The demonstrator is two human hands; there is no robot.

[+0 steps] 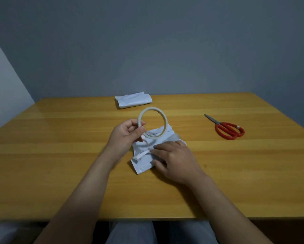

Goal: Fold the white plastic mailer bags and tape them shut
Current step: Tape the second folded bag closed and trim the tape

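A folded white mailer bag (144,164) lies in the middle of the wooden table (59,164). My left hand (126,136) pinches a thin ring of pale tape (165,118) and holds it upright just above the bag. A strip of tape (141,154) runs from the roll down onto the bag. My right hand (174,159) lies flat on the bag, its fingertips pressing the tape strip down. A second folded white mailer bag (133,102) rests near the table's far edge.
Red-handled scissors (226,129) lie on the table to the right, blades pointing to the far left. A grey wall stands behind the table. My legs show below the near table edge.
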